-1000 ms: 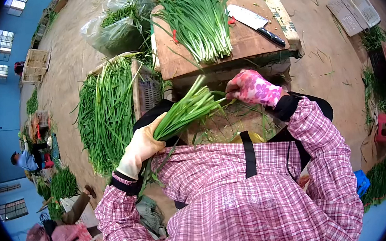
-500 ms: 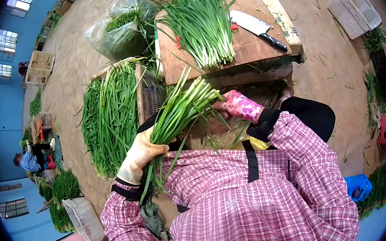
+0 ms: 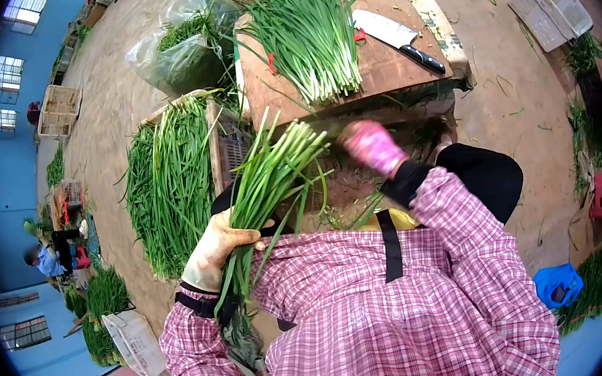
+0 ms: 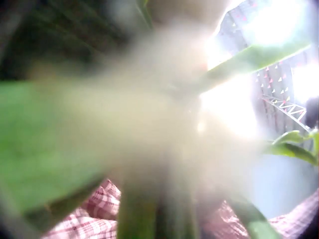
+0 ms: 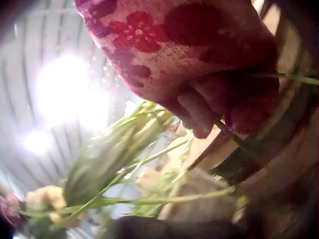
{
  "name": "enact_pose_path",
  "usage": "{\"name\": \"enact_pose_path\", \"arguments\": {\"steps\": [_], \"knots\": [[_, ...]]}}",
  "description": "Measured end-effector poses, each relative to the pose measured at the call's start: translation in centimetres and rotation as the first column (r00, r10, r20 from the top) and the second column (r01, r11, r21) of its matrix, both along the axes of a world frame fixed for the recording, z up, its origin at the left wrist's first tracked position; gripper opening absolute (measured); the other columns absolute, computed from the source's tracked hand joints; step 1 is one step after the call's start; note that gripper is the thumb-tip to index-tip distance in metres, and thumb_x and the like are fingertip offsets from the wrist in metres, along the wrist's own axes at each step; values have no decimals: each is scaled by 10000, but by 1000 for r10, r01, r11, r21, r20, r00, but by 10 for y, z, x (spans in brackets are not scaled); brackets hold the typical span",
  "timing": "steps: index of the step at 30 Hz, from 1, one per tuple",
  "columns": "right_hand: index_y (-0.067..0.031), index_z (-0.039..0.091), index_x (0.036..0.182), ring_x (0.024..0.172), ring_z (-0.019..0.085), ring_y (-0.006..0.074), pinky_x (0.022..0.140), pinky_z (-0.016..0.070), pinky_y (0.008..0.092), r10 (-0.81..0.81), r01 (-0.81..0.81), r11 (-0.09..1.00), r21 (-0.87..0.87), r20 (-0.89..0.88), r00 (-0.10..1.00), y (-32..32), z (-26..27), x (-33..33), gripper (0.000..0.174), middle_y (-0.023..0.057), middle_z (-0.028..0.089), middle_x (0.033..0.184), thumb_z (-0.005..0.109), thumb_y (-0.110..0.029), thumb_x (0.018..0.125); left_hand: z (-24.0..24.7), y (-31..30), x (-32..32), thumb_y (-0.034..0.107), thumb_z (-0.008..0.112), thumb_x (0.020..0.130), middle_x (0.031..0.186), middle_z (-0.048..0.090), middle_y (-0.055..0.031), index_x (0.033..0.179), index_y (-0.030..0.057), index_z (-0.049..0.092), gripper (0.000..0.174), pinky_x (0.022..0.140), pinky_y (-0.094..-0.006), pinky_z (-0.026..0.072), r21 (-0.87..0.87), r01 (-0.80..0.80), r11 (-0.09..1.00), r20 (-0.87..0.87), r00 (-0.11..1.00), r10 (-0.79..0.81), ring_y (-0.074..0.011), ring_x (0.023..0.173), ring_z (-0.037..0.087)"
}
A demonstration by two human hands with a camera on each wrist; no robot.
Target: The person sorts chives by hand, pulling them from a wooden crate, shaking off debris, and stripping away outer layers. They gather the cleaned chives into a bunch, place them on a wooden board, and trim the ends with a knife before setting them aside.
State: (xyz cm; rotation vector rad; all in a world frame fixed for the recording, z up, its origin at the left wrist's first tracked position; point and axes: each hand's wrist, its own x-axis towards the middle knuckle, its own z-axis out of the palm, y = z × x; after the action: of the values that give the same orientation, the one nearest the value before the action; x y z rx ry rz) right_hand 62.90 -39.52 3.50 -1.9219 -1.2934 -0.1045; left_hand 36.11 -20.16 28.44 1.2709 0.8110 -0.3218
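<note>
My left hand (image 3: pixel 217 241), in a cream glove, grips a bunch of garlic chives (image 3: pixel 274 172) around its leafy part. The pale cut ends point up and to the right, and long leaves droop below the fist. My right hand (image 3: pixel 374 149), in a pink flowered covering, is blurred just right of the stem ends. Seen from the right wrist, its fingers (image 5: pixel 197 112) are curled, with a thin chive strand (image 5: pixel 232 134) sticking out from the fingertips. The left wrist view is mostly a close blur of glove and green leaves (image 4: pixel 45 144).
Ahead, a wooden board (image 3: pixel 398 67) bears a chive pile (image 3: pixel 307 40) and a cleaver (image 3: pixel 399 39). A crate heaped with chives (image 3: pixel 169 187) stands at left, behind it a plastic bag of greens (image 3: pixel 184 53). A white crate (image 3: pixel 550 7) lies far right. Chive scraps litter the floor.
The right hand was at the stem ends half a second ago and has moved up, apart from them. The left hand keeps its grip, and the bunch now stands more upright than a second ago.
</note>
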Motion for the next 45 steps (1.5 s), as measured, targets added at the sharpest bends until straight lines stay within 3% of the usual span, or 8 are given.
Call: {"name": "enact_pose_path", "arguments": {"steps": [3,8,15,21,25,32,40,45], "knots": [[-45,703,907,492,478,55,439,365,257,-253,178,956,-232,-962,106,-42,85,32,208,-41,584,617,708,-253,920,1,3,-6,-117,670,785,1099,708,-166,1282,-57,575,510,745,-285,567,0,-26,1000,-13,1000,26,-187,874,688],[-4,705,1039,559,537,89,515,433,282,24,-390,918,-67,-974,223,1,101,-31,282,-4,635,671,728,-250,905,1,-5,6,-106,680,785,1103,708,-170,1301,-40,570,532,749,-290,574,-68,-41,997,-8,999,40,-172,833,685],[-85,660,875,570,516,69,513,428,244,-47,347,937,-50,-999,-15,-34,69,21,163,-58,568,673,660,-224,958,5,-5,0,-115,664,800,1154,683,-170,1304,-46,564,518,739,-274,563,9,-39,999,-22,999,40,-182,885,681],[-45,714,983,770,662,213,652,522,346,-27,-194,919,-344,-544,839,18,113,-74,306,129,691,818,687,-343,922,-8,-11,6,-172,655,789,1095,690,-153,1198,-73,601,424,712,-289,574,119,33,992,-4,999,-33,-177,866,672],[-59,725,1004,833,706,265,733,570,365,-199,329,944,-10,-814,545,-9,102,-30,300,141,725,886,692,-339,901,-10,-8,-3,-165,654,781,1062,696,-129,1197,-70,605,430,707,-280,564,315,156,936,22,985,-172,-154,842,663],[-67,711,1081,719,686,285,715,536,395,88,-350,842,-411,-536,839,27,146,-30,470,150,715,837,710,-473,844,-11,-27,5,2,694,750,1080,716,-132,1337,73,569,605,781,-317,554,807,454,378,-280,857,-432,-230,901,713],[-73,664,836,700,682,320,653,556,423,-248,208,948,-240,-149,957,-24,88,19,210,144,679,746,648,-283,845,-9,-18,-14,12,723,728,1114,719,-131,1371,69,548,669,865,-289,533,785,437,439,-302,889,-343,-157,974,698],[-96,666,1238,1093,672,299,926,537,390,-251,-88,372,-924,-191,949,-64,132,33,576,172,699,1159,705,-491,820,-7,-4,-18,-85,698,721,1091,702,-36,1322,-34,572,616,838,-242,506,535,322,781,-111,943,-313,-84,919,603]]}}
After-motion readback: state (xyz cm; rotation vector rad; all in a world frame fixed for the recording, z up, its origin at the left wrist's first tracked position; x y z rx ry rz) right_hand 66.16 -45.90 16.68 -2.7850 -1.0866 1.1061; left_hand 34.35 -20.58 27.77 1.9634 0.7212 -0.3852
